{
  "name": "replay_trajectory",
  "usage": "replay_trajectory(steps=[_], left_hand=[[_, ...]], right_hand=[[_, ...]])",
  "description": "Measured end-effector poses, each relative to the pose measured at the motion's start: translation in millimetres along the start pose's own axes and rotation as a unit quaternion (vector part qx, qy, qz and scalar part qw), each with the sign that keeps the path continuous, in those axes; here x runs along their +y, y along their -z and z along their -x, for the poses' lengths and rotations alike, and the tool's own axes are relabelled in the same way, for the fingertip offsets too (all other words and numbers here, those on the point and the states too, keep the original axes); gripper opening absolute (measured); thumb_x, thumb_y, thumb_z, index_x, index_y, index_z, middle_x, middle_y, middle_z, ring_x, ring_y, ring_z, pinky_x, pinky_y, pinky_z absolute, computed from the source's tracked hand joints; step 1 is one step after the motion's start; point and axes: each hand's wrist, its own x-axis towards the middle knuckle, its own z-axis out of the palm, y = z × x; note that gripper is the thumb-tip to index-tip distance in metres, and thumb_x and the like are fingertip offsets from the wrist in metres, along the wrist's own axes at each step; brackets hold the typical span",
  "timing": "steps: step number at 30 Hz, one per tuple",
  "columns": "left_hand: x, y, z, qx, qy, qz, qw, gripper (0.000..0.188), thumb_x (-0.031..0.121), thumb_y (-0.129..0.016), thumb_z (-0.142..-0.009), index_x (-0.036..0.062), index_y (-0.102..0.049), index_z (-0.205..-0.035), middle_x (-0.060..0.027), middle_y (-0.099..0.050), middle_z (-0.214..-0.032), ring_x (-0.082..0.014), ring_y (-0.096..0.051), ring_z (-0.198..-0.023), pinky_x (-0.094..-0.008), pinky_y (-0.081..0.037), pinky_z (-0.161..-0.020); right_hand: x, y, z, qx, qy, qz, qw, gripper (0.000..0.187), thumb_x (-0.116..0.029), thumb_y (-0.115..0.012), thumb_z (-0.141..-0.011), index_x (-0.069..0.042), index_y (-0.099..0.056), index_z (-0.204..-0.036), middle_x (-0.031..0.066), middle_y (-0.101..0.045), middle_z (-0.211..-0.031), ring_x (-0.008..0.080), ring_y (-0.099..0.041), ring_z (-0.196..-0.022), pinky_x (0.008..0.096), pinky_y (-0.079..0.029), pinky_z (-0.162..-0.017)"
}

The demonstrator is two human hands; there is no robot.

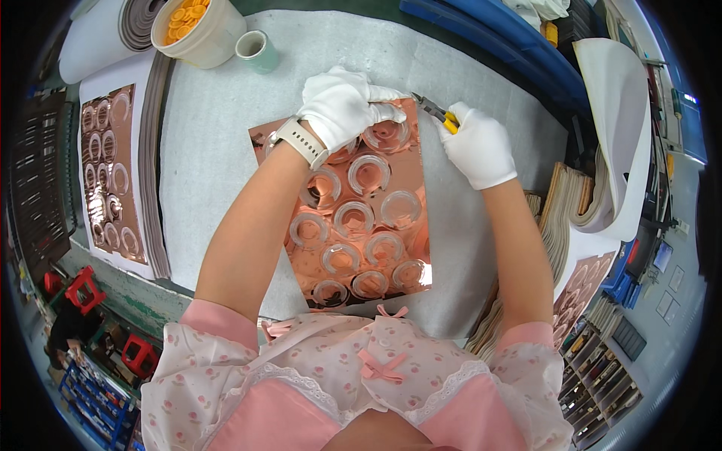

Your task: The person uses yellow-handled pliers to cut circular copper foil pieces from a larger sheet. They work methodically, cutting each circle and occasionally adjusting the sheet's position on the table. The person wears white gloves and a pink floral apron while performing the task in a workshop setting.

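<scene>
White padded table point(218, 173) carries a copper-coloured sheet point(421, 188) with rows of clear ring-shaped pieces, lying at centre just in front of the person; a second such sheet point(113, 173) lies on a stack well apart at far left. Left hand point(342, 105), white-gloved, presses flat with fingers spread on the sheet's far edge, gripping nothing; right hand point(477, 146), white-gloved, is closed around yellow-handled pliers point(438, 114), tip at the sheet's far right corner; cream tub point(199, 30) of orange discs and small green cup point(256, 51) stand at far left

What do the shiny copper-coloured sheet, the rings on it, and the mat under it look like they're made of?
The copper-coloured mirror-like sheet looks like polished metal foil or metallised film; it throws bright reflections. The clear rings seem transparent plastic, glossy at the edges. The white table mat looks like soft matte foam or felt, faintly textured.
</scene>
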Motion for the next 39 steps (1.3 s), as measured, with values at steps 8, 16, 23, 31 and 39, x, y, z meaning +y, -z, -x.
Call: replay_trajectory(steps=[8,16,23,31,39], left_hand=[[5,6,-2,-0.033,0.030,-0.001,0.999,0.032,0.050,-0.071,-0.073,0.0268,-0.075,-0.095,-0.0013,-0.064,-0.075,-0.0215,-0.061,-0.080,-0.0343,-0.049,-0.068],[5,5,-2,-0.047,0.042,0.004,0.998,0.033,0.052,-0.070,-0.074,0.0274,-0.075,-0.095,-0.0016,-0.063,-0.076,-0.0210,-0.061,-0.082,-0.0347,-0.049,-0.070],[6,14,1,-0.062,0.039,0.082,0.994,0.043,0.042,-0.072,-0.079,0.0169,-0.067,-0.113,-0.0065,-0.066,-0.098,-0.0220,-0.062,-0.095,-0.0301,-0.050,-0.082],[-19,47,94,0.272,0.241,0.203,0.909,0.037,0.016,-0.065,-0.089,-0.0005,-0.058,-0.121,-0.0094,-0.059,-0.121,-0.0179,-0.058,-0.108,-0.0279,-0.046,-0.092],[-29,64,157,0.205,0.449,0.567,0.659,0.051,0.022,-0.067,-0.087,-0.0012,-0.050,-0.130,-0.0029,-0.066,-0.106,-0.0095,-0.065,-0.064,-0.0166,-0.041,-0.045]], right_hand=[[15,30,-28,-0.007,0.118,0.080,0.990,0.017,-0.024,-0.059,-0.082,-0.010,-0.066,-0.090,0.0131,-0.067,-0.084,0.0328,-0.064,-0.080,0.0430,-0.050,-0.072],[22,58,-46,-0.044,0.126,0.105,0.985,0.025,-0.029,-0.060,-0.084,-0.006,-0.065,-0.092,0.0168,-0.066,-0.086,0.0344,-0.063,-0.083,0.0423,-0.050,-0.075],[12,25,-35,-0.058,0.078,-0.136,0.986,0.038,-0.037,-0.065,-0.084,0.001,-0.063,-0.091,0.0149,-0.062,-0.074,0.0265,-0.059,-0.065,0.0350,-0.047,-0.064],[-13,16,-22,-0.045,-0.133,-0.473,0.870,0.025,-0.026,-0.066,-0.087,-0.003,-0.059,-0.080,-0.0004,-0.052,-0.061,0.0052,-0.047,-0.053,0.0220,-0.037,-0.049],[-65,6,-12,-0.086,-0.033,-0.365,0.926,0.028,-0.026,-0.065,-0.089,0.001,-0.065,-0.098,0.0068,-0.065,-0.075,0.0108,-0.057,-0.064,0.0251,-0.043,-0.057]])
